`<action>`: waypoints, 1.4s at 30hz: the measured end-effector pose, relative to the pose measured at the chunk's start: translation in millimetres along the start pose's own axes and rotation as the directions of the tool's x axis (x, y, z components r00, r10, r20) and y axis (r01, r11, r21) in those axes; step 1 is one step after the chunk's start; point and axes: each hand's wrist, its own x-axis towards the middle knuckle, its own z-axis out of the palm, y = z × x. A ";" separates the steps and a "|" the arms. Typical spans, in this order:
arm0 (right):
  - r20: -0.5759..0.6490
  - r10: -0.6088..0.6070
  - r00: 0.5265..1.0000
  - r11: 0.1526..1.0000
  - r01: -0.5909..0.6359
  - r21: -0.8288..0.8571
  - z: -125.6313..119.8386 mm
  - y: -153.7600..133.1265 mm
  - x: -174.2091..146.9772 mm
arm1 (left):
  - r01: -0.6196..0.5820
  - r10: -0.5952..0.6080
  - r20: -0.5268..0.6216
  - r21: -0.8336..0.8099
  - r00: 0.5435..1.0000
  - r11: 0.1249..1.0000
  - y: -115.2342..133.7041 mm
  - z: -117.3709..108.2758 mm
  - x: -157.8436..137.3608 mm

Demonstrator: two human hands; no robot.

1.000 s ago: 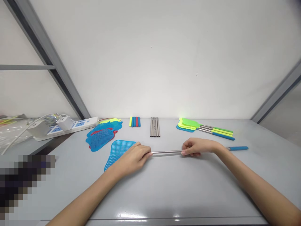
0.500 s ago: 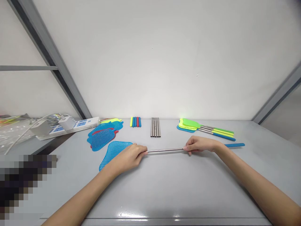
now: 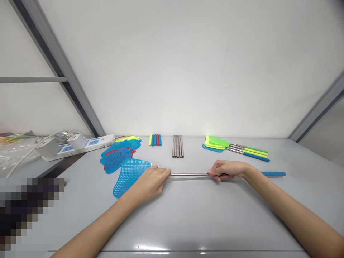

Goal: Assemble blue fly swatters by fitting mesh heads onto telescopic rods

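Observation:
Stretched across the table in front of me is a fly swatter with a blue mesh head [image 3: 132,175], a thin metal rod [image 3: 189,174] and a blue handle grip [image 3: 274,173]. My left hand [image 3: 153,181] is closed around the joint between head and rod, hiding it. Farther along, my right hand [image 3: 226,170] pinches the rod between thumb and fingers, short of the blue grip. Part of the rod is hidden behind the right hand and wrist. The swatter lies nearly level, left to right, with a faint shadow under the rod.
At back left lies a pile of loose swatter heads [image 3: 118,159]. Several coloured grips [image 3: 155,140] and metal tubes [image 3: 177,146] stand in rows at the back. Swatters with handles [image 3: 217,142] are stacked at right. A power strip [image 3: 99,142] with plugs sits far left.
The blue grip has shifted right and slightly down, and the rod now lies more level. Both hands still hold the fly swatter, a little lower in view.

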 end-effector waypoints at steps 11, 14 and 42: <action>0.017 0.028 0.999 0.994 -0.029 0.108 21.3 -10.2 6.6 | 0.011 -0.011 -0.015 0.013 1.000 1.000 5.6 -2.1 -0.9; 0.028 0.054 0.998 0.989 -0.057 0.135 25.6 -13.1 6.8 | 0.010 -0.009 -0.011 0.015 1.000 1.000 7.1 -1.3 -0.8; 0.063 0.092 0.994 0.981 -0.101 0.163 43.2 -16.7 12.9 | 0.006 -0.006 0.064 0.013 0.998 1.000 28.5 6.4 -2.1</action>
